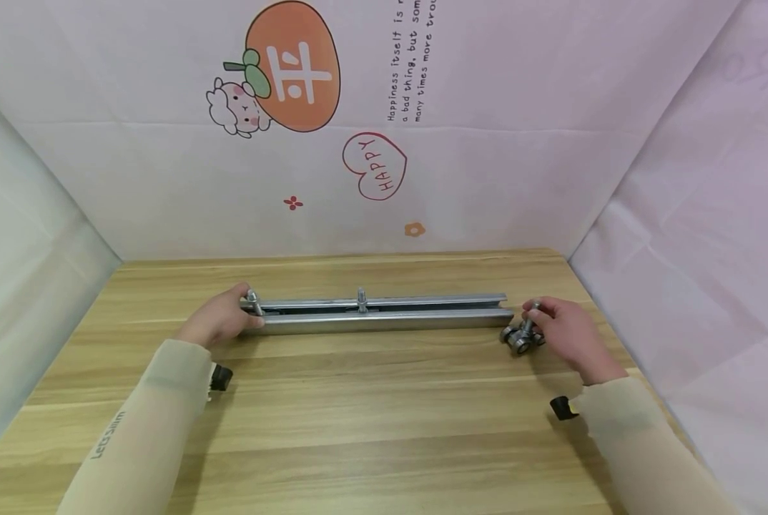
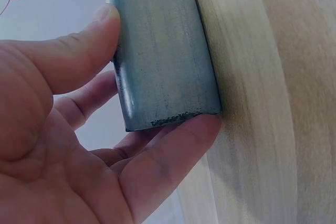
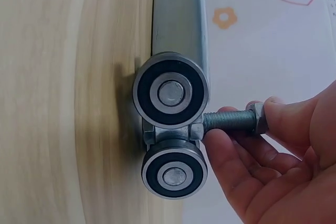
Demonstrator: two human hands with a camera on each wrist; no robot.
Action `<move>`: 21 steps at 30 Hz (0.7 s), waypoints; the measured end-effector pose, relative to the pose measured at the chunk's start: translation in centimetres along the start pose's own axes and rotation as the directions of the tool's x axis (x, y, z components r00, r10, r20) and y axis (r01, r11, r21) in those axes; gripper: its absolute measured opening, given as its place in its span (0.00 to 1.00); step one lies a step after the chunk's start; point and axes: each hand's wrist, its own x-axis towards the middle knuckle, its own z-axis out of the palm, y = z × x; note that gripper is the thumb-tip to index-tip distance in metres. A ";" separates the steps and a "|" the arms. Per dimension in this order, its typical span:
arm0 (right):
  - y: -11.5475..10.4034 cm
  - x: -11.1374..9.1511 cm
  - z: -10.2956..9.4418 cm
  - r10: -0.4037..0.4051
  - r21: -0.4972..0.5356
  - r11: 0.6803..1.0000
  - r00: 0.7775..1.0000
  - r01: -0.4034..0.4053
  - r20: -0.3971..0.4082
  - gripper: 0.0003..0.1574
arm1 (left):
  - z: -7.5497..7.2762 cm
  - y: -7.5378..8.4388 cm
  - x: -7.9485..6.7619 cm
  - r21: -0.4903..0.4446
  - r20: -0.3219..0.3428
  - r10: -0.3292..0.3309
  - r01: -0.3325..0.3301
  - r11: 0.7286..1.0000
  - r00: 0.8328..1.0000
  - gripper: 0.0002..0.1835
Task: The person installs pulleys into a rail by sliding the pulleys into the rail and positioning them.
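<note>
A metal C-channel track lies across the wooden table, its slot facing up. Gripping its left end is my left hand, thumb on the near side wall and fingers around the cut end, as the left wrist view shows. One bolt stands tilted from the slot beside that hand; another bolt rises upright near the middle. My right hand pinches the threaded bolt of a roller trolley. Its bearing wheels hang just off the track's open right end, overlapping it in the right wrist view.
The wooden tabletop reaches back to a white printed cloth. Cloth walls stand at both sides. A black wrist-camera piece sits under the left cuff, another under the right.
</note>
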 end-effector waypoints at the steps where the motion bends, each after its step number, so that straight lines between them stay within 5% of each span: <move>1: 0.1 0.1 -0.1 0.003 -0.002 1.000 1.000 -0.003 -0.003 0.23 | 0.0 0.0 0.0 -0.003 0.001 0.001 -0.001 1.000 1.000 0.17; 21: 2.8 1.5 -1.6 0.010 -0.038 0.999 0.993 -0.014 -0.114 0.24 | 0.1 -0.1 0.1 -0.004 0.001 -0.001 0.001 1.000 1.000 0.17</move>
